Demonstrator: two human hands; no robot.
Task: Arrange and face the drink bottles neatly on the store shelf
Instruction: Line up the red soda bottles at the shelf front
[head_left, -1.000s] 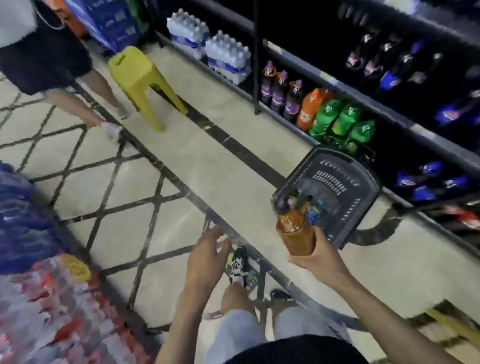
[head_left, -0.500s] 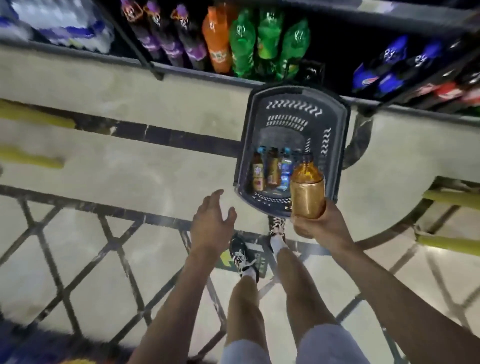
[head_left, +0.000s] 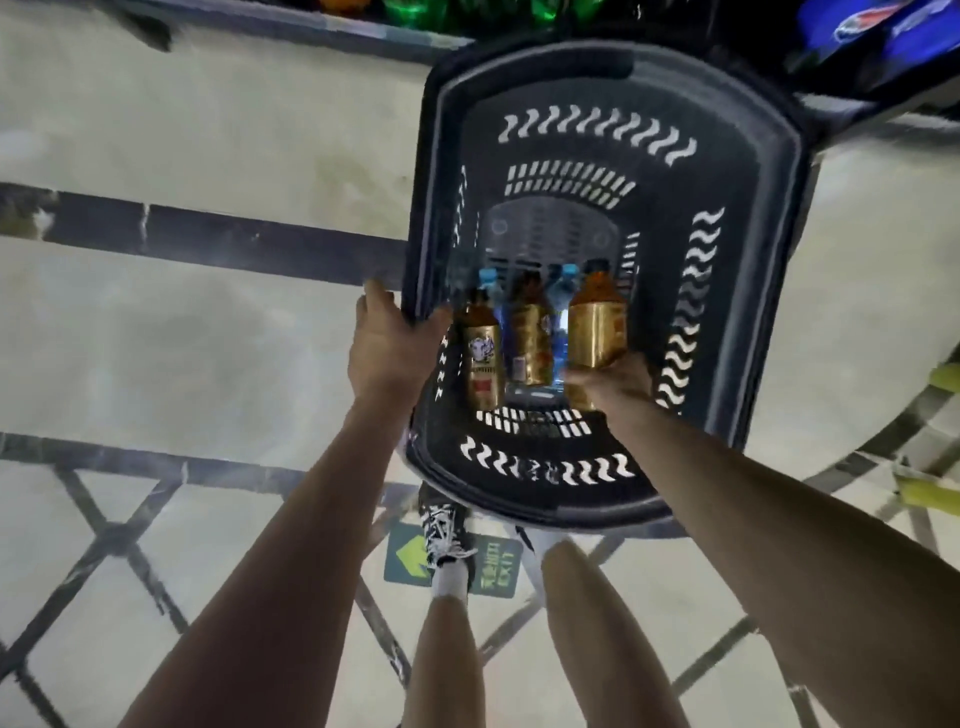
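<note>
Down at the bottom, two bare legs and a black-and-white shoe (head_left: 448, 535) planted by a green floor sticker (head_left: 410, 558), tiled floor (head_left: 156, 338) all around; up along the arms now, and the left hand (head_left: 387, 345) is on the near-left rim of the dark basket (head_left: 613, 130), fingers (head_left: 376, 299) hooked over the edge, grasping it; the right hand (head_left: 605, 384) is wrapped round the base of an amber bottle (head_left: 595, 322) with a gold label, held upright over the basket's near right side; going in or coming out, I cannot tell; just beside it, inside the basket, two more gold-labelled bottles (head_left: 480, 364) stand, with blue-capped bottles (head_left: 566, 273) tucked behind them; beyond the basket's far rim comes the bottom shelf (head_left: 311, 23), only a sliver of it in view, green bottles (head_left: 410, 8) to the left and blue-labelled bottles (head_left: 857, 26) to the right; so where are we? Early going, I'd say; this stock sits in the basket rather than on the shelf, one bottle is in hand and not yet placed, at least four more wait their turn; whether the shelf rows are faced I can't tell, too little of them shows; left to do, by my reckoning: carry this one over, set it label-out, then work through the rest
</note>
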